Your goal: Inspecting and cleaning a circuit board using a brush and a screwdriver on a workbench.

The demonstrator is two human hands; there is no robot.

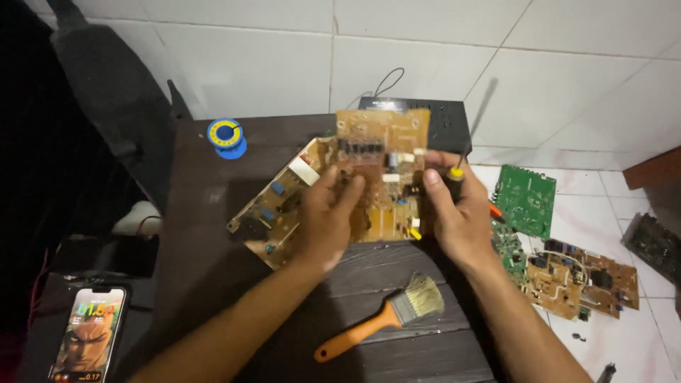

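Head view: brown circuit board, held in both hands.
Left hand grips its left edge; right hand clasps the right edge, apparently also a screwdriver; orange-handled brush on the table below.

A tan circuit board, studded with small components and a dark row of parts near its top, is held upright and slightly tilted above the dark worktop. A screwdriver with a black-and-yellow handle slants upward at the board's right edge.

An orange-handled brush, a blue solder spool, a phone and perhaps spare green boards.
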